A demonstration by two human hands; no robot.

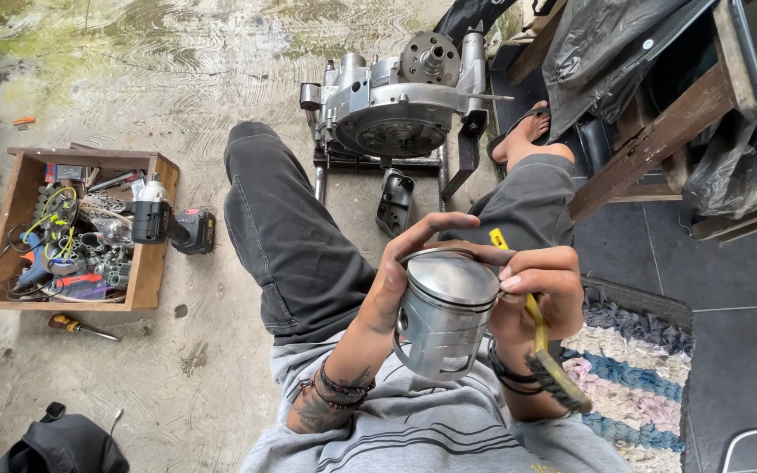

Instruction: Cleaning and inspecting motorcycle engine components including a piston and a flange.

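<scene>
A shiny silver piston point(442, 317) is held up in front of my chest, crown tilted up. My left hand point(403, 263) grips its left side, and the fingers stretch a thin metal ring point(429, 253) over the crown's rim. My right hand point(539, 293) supports the piston's right side, thumb on the crown edge, and also holds a yellow-handled brush point(547, 361) that points down past my wrist. Ahead on the floor stands a grey engine case point(396, 109) on a metal stand.
A wooden box point(146, 282) of tools and wires sits on the concrete at left, with a cordless drill point(168, 223) on its edge and a screwdriver point(81, 327) beside it. A black bag point(61, 445) lies at bottom left. A wooden bench point(659, 131) and striped rug point(633, 385) are at right.
</scene>
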